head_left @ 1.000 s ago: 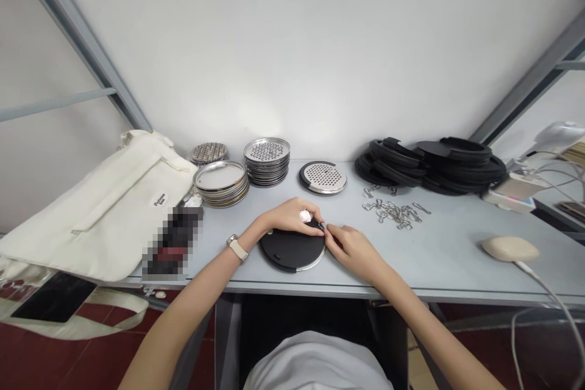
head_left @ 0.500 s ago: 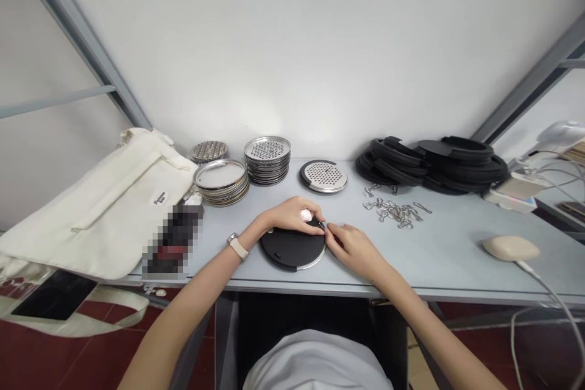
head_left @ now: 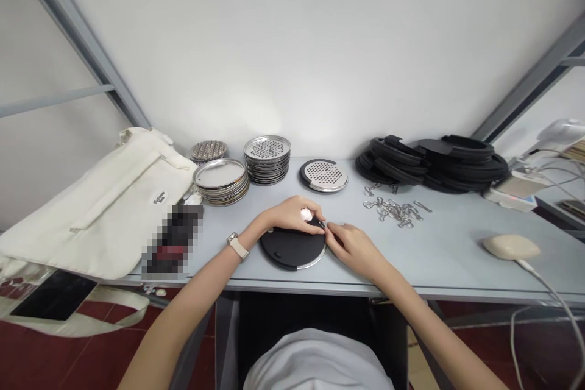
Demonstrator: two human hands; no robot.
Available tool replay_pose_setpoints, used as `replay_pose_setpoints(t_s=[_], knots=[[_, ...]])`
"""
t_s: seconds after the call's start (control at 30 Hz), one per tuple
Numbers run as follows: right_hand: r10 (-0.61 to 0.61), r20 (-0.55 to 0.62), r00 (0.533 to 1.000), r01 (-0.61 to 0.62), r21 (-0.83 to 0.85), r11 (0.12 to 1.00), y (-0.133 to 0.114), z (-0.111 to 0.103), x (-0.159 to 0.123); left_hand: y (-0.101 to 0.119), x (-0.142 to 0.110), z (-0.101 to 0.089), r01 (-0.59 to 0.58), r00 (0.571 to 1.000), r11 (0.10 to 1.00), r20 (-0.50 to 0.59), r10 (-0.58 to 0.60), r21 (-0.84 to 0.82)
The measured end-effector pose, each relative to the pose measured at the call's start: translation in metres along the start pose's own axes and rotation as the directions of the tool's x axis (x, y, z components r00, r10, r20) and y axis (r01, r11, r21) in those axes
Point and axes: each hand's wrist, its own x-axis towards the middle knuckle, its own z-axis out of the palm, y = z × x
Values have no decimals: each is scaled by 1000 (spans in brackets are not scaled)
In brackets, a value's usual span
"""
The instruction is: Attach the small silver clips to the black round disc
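On the table before me lies a round black disc (head_left: 295, 248) with a metal rim showing along its lower right edge. My left hand (head_left: 295, 215) reaches over its far side, thumb and forefinger pinched round a small metal clip (head_left: 322, 225) at the disc's right edge. From the other side, my right hand (head_left: 354, 247) has its fingers closed on the same clip, which they partly hide. A small white thing (head_left: 306, 215) shows beneath my left fingers; its kind is unclear. Behind the hands sits a round grater (head_left: 326, 175) partly edged in black.
Stacked metal grater discs (head_left: 267, 161) and plain metal discs (head_left: 220, 181) stand at the back left. Black rings (head_left: 393, 161) are piled at the back right, near loose metal clips (head_left: 397, 212). A white bag (head_left: 100, 207) lies left; a cream mouse-shaped device (head_left: 510, 247) with a cable sits right.
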Motion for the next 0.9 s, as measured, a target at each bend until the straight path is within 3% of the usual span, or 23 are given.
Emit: replay_pose_setpoints(t_s=[0.9], knots=[[-2,-1,1000,2,6,1000,0,-1,0,3,0,-1,-5,1000,1000,9,5,21]])
